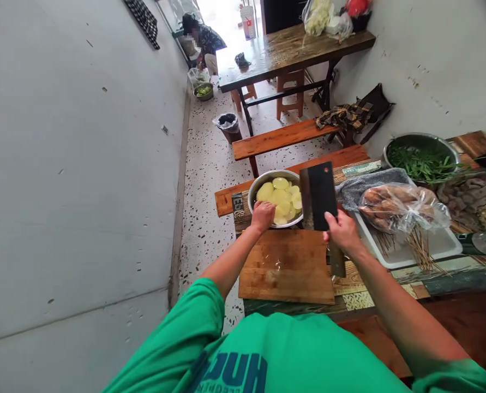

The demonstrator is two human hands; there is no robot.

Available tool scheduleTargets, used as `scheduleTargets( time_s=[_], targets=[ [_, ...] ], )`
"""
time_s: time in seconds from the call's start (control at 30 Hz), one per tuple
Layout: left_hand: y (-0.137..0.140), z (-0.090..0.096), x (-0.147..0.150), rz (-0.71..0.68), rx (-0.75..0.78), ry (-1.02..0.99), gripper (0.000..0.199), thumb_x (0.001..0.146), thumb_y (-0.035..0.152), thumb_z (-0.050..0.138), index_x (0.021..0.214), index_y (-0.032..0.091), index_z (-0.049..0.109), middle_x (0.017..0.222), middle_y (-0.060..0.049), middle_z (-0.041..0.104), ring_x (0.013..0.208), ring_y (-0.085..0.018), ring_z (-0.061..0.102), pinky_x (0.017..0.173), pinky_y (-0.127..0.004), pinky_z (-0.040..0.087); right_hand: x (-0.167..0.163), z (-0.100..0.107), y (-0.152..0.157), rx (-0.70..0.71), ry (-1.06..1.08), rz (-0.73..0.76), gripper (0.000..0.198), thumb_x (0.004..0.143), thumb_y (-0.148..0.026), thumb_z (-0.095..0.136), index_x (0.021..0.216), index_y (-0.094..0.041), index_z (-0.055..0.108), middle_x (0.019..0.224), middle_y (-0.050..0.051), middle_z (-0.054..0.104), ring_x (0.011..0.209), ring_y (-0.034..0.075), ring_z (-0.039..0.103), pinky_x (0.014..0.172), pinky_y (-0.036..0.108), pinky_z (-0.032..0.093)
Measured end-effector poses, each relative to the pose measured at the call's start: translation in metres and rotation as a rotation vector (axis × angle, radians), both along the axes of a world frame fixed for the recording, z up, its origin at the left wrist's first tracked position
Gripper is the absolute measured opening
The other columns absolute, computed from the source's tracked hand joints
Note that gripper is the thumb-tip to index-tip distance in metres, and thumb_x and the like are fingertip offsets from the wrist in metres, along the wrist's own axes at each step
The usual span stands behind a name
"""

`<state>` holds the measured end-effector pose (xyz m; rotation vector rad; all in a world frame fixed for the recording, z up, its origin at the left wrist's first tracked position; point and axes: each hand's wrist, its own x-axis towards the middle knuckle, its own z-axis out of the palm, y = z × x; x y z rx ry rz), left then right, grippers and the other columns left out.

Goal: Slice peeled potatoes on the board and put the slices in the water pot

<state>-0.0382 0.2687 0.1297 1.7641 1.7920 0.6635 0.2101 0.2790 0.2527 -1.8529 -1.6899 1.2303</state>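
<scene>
My right hand [344, 232] is closed around a cleaver [323, 195] near where the blade joins the wooden handle. The dark, broad blade points away from me, beside the right rim of a metal bowl [252, 191]. Peeled potatoes and potato slices [281, 195] lie in the bowl, apparently in water. Over the bowl's near left rim is my left hand [264, 215], fingers curled inward; whether they grip the rim or a potato piece is hidden. Just below the bowl, closer to me, a wet wooden cutting board [283, 273] lies on the table.
At right, a bag of brown potatoes or similar [398, 204] and wooden skewers [423, 248] rest on a white tray [373, 248]. Behind is a bowl of greens [423, 158]. Ahead stand a bench [283, 139], a bin [228, 125] and another table [275, 60]. A person [205, 41] crouches far off.
</scene>
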Motion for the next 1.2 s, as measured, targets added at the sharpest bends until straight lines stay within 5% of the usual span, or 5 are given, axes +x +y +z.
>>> scheduleTargets(
  time_s=[0.2,0.4,0.6,0.83,1.2],
  targets=[
    [-0.121,-0.013,0.008,-0.451,-0.158,-0.027,0.038,0.084,0.039,0.062,0.120,0.026,0.066,0.122,-0.014,0.061,0.109,-0.028,0.058,0.101,-0.043,0.044,0.076,-0.020,-0.081,-0.012,-0.108,-0.060,0.034,0.087,-0.058,0.041,0.083,-0.025,0.048,0.046,0.000,0.057,0.046,0.022,0.060,0.054,0.032,0.047],
    [-0.202,-0.053,0.041,-0.513,-0.279,0.273,0.037,0.084,0.028,0.064,0.120,0.021,0.061,0.114,-0.013,0.062,0.104,-0.028,0.059,0.089,-0.040,0.051,0.101,-0.072,-0.165,-0.159,-0.166,-0.001,0.036,0.081,-0.064,0.035,0.070,-0.030,0.039,0.037,0.000,0.053,0.040,0.023,0.059,0.050,0.034,0.047],
    [-0.205,-0.062,0.055,-0.296,-0.268,0.286,0.006,0.087,0.014,0.057,0.086,0.019,0.060,0.091,-0.006,0.063,0.087,-0.019,0.060,0.081,-0.031,0.051,0.101,-0.095,-0.185,-0.142,-0.182,0.109,0.035,0.081,-0.060,0.032,0.072,-0.028,0.042,0.036,-0.002,0.050,0.037,0.021,0.055,0.047,0.031,0.044],
    [-0.209,-0.062,0.020,0.047,-0.284,0.239,0.013,0.092,0.018,0.051,0.102,0.017,0.059,0.100,-0.009,0.062,0.097,-0.020,0.060,0.087,-0.034,0.050,0.107,-0.119,-0.180,-0.059,-0.331,0.193,0.034,0.088,-0.049,0.033,0.083,-0.021,0.052,0.053,0.005,0.057,0.050,0.022,0.056,0.053,0.031,0.035],
    [-0.179,-0.049,0.035,-0.009,0.095,0.055,0.025,0.095,0.029,0.050,0.079,0.018,0.065,0.091,-0.008,0.065,0.088,-0.018,0.061,0.085,-0.032,0.052,0.112,-0.137,-0.184,0.098,-0.469,0.254,0.028,0.093,-0.033,0.040,0.085,-0.016,0.060,0.060,0.009,0.062,0.052,0.019,0.055,0.052,0.029,0.026]
  ],
)
